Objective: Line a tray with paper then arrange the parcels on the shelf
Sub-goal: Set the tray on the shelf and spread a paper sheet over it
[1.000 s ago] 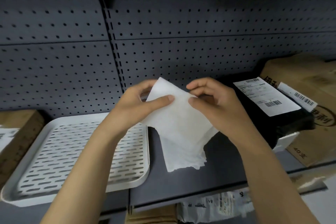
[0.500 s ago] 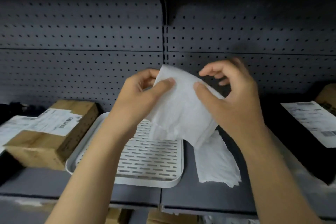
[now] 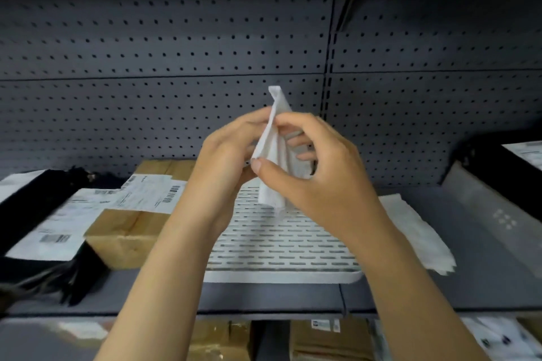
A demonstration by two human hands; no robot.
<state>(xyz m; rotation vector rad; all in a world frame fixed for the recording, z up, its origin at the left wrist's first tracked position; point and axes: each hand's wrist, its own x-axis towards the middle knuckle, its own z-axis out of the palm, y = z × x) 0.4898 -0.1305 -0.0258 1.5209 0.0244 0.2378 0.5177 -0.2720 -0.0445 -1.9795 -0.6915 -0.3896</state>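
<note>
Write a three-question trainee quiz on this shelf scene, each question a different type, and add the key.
1. True or false: the white slotted tray is already lined with paper.
2. Multiple choice: the folded paper sheet is held by
A) the left hand only
B) the right hand only
C) both hands
3. Fill in: the spare pile of paper lies on the shelf to the ____ of the tray, and the brown cardboard parcel sits on the other side.

Key:
1. False; its slots are bare.
2. C; both hands pinch it above the tray.
3. Right.
</note>
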